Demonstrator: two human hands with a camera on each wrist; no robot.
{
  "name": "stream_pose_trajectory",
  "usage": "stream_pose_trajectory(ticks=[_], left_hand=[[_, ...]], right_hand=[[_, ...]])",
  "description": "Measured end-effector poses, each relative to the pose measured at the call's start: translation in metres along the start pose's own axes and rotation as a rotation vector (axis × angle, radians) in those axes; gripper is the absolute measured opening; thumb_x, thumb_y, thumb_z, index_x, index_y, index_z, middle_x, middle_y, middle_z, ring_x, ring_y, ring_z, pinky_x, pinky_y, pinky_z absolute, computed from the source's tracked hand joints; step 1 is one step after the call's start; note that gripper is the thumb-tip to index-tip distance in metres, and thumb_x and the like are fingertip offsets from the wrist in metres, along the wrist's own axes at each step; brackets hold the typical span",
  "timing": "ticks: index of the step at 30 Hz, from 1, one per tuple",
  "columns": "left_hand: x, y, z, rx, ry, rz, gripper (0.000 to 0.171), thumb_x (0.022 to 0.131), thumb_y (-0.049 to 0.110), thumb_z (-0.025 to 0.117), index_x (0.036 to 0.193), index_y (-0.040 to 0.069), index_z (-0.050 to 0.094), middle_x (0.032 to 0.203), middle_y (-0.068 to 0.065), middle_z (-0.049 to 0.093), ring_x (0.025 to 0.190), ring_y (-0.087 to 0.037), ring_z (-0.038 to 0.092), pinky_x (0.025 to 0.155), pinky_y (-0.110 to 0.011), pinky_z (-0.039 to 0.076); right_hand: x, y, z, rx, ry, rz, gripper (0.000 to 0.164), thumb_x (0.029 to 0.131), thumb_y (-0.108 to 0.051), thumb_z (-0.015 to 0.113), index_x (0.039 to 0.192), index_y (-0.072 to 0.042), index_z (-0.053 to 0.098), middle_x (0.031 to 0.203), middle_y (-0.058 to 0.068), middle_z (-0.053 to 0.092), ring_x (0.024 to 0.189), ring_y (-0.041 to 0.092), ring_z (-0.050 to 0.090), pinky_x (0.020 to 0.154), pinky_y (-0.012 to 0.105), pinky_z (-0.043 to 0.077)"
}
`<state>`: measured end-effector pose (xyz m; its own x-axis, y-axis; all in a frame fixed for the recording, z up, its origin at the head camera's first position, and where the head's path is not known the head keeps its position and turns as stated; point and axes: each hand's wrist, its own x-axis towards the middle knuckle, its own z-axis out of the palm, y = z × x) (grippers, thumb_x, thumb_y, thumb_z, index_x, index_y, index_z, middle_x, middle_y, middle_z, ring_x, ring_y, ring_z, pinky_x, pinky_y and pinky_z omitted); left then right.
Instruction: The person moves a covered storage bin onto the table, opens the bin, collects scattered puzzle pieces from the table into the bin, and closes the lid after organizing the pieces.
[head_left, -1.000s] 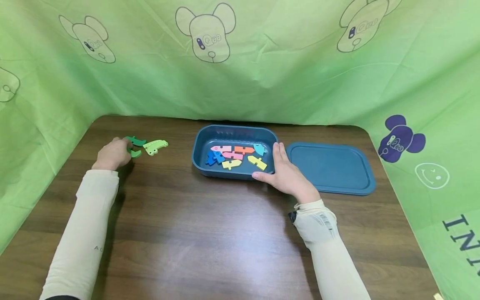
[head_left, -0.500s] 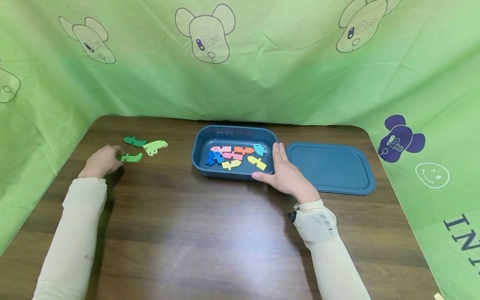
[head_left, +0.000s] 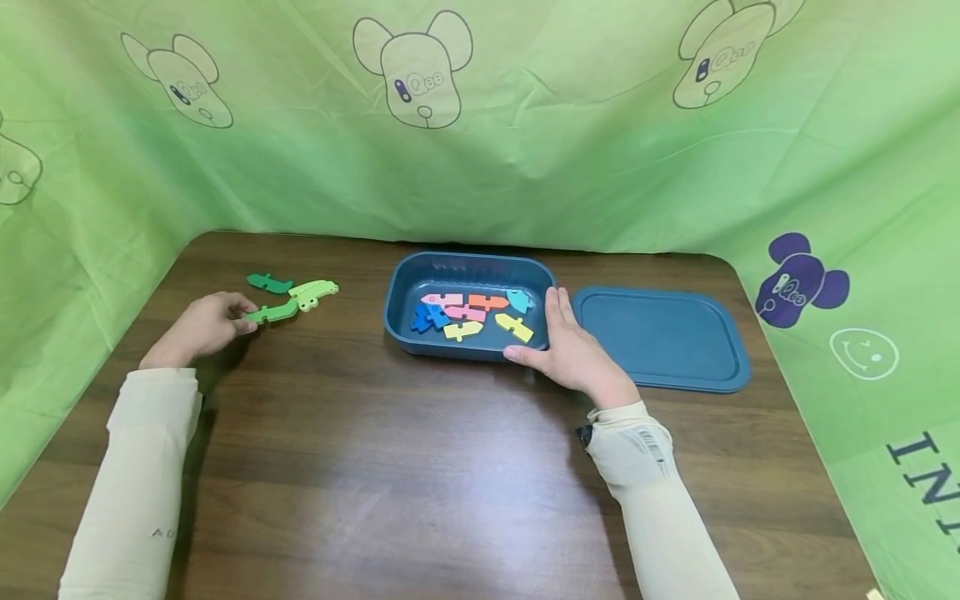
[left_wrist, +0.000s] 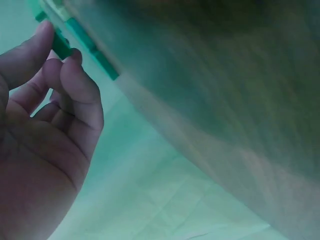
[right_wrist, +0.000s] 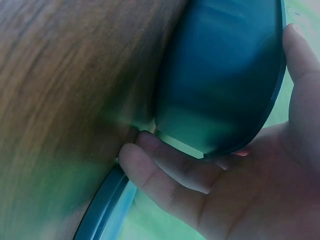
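My left hand (head_left: 202,327) pinches one end of a bright green curved puzzle piece (head_left: 273,312) between thumb and fingers, low over the table's left side. Its other end meets a light green puzzle piece (head_left: 307,292); whether they interlock I cannot tell. Behind it lies a darker green puzzle piece (head_left: 268,283). In the left wrist view the pinched green piece (left_wrist: 61,46) shows at the fingertips. My right hand (head_left: 573,350) rests with straight fingers along the right wall of a blue box (head_left: 420,346), its thumb on the front rim.
Inside the box lie several puzzle pieces, among them an orange one (head_left: 487,301), a teal one (head_left: 519,300) and a yellow one (head_left: 514,327). The blue lid (head_left: 663,337) lies flat right of the box. A green printed cloth (head_left: 525,167) hangs behind the brown wooden table (head_left: 390,467).
My left hand first drew the bright green piece left and nearer, away from the others, then slid it right until it met the light green piece. The right hand stayed on the box.
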<state>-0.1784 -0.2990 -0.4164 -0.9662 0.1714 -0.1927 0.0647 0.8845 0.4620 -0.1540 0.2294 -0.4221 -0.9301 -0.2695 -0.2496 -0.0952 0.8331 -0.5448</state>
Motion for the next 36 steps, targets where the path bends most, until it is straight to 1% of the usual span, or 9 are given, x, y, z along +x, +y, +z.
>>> stream_pose_trajectory(ticks=[5,11,16,20,25,29,36], left_hand=[[0.001,0.014,0.0,-0.026,0.066,0.054,0.026,0.099,0.012,0.065,0.117,-0.007,0.062,0.107,-0.023,0.062,0.101,-0.04,0.056,0.088,-0.055,0.041],[0.006,0.031,0.005,-0.046,0.11,0.1,0.023,0.099,0.009,0.064,0.117,-0.005,0.063,0.105,-0.019,0.061,0.098,-0.035,0.056,0.086,-0.051,0.041],[0.012,0.046,0.006,-0.056,0.138,0.135,0.019,0.098,0.006,0.065,0.113,-0.005,0.064,0.107,-0.019,0.061,0.097,-0.035,0.057,0.085,-0.051,0.042],[0.018,0.061,0.006,-0.059,0.134,0.141,0.017,0.098,0.005,0.065,0.112,-0.005,0.065,0.11,-0.019,0.06,0.097,-0.035,0.057,0.085,-0.05,0.042],[0.027,0.08,0.009,-0.058,0.127,0.179,0.015,0.098,0.005,0.065,0.11,-0.004,0.066,0.108,-0.017,0.061,0.093,-0.032,0.056,0.081,-0.046,0.043],[0.034,0.095,0.012,-0.064,0.119,0.209,0.015,0.097,0.005,0.067,0.11,-0.003,0.066,0.108,-0.015,0.062,0.091,-0.031,0.058,0.08,-0.044,0.045],[0.052,0.127,0.02,-0.059,0.094,0.265,0.018,0.097,0.006,0.067,0.113,-0.002,0.066,0.112,-0.016,0.062,0.103,-0.034,0.059,0.091,-0.05,0.044]], right_hand=[[0.0,0.001,-0.001,-0.002,0.003,-0.004,0.121,0.09,-0.067,0.062,0.158,-0.004,-0.015,0.165,0.02,-0.015,0.15,0.042,0.005,0.116,0.058,0.019],[-0.001,0.001,-0.001,-0.005,0.005,-0.002,0.121,0.089,-0.068,0.062,0.158,-0.004,-0.014,0.165,0.021,-0.014,0.15,0.043,0.008,0.115,0.058,0.02],[-0.002,0.0,-0.001,-0.003,0.004,-0.003,0.12,0.09,-0.068,0.061,0.158,-0.004,-0.014,0.165,0.02,-0.014,0.149,0.044,0.009,0.116,0.057,0.02],[-0.002,0.0,-0.001,-0.004,0.005,-0.003,0.12,0.09,-0.067,0.062,0.158,-0.003,-0.014,0.165,0.021,-0.014,0.149,0.044,0.009,0.116,0.057,0.02],[-0.002,0.001,-0.001,-0.007,0.001,0.003,0.121,0.089,-0.069,0.062,0.158,-0.004,-0.014,0.165,0.02,-0.014,0.15,0.043,0.008,0.116,0.057,0.02],[-0.001,0.001,0.0,-0.004,-0.002,0.003,0.121,0.09,-0.067,0.062,0.158,-0.005,-0.015,0.165,0.019,-0.015,0.15,0.043,0.008,0.116,0.057,0.02],[0.0,0.0,0.0,0.002,-0.004,0.003,0.12,0.09,-0.066,0.063,0.158,-0.006,-0.016,0.165,0.018,-0.016,0.151,0.041,0.006,0.116,0.057,0.02]])
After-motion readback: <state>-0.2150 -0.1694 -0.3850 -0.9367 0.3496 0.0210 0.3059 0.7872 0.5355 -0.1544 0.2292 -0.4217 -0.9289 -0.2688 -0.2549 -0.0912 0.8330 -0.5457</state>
